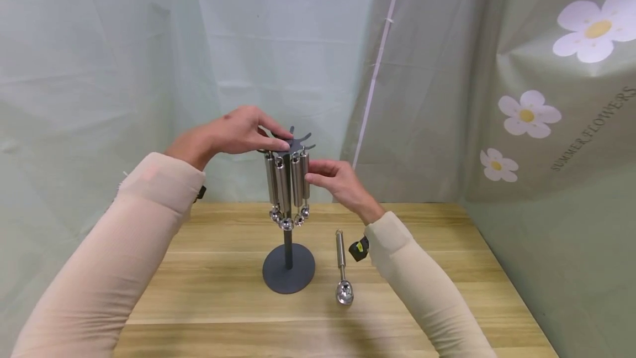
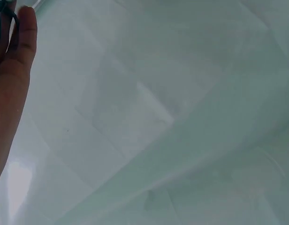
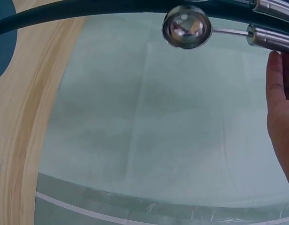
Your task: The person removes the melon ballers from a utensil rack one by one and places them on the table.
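Note:
A dark grey stand (image 1: 289, 276) with a round base rises from the wooden table (image 1: 223, 303). Several steel scoops (image 1: 283, 181) hang by their handles from the hooks at its top. My left hand (image 1: 283, 140) reaches over that top and pinches the hook plate between thumb and fingers. To the right of the hanging handles, my right hand (image 1: 310, 173) pinches the rightmost one. The right wrist view has one scoop bowl (image 3: 186, 26) and its handle, with my fingers (image 3: 280, 103) against the handle. The left wrist view shows only my left hand's edge (image 2: 11, 84) and the backdrop.
One more steel scoop (image 1: 343, 275) lies flat on the table, just right of the stand's base and under my right forearm. Pale green sheeting hangs behind; a flowered sheet (image 1: 546, 126) closes the right side. The table's right edge runs close to that sheet.

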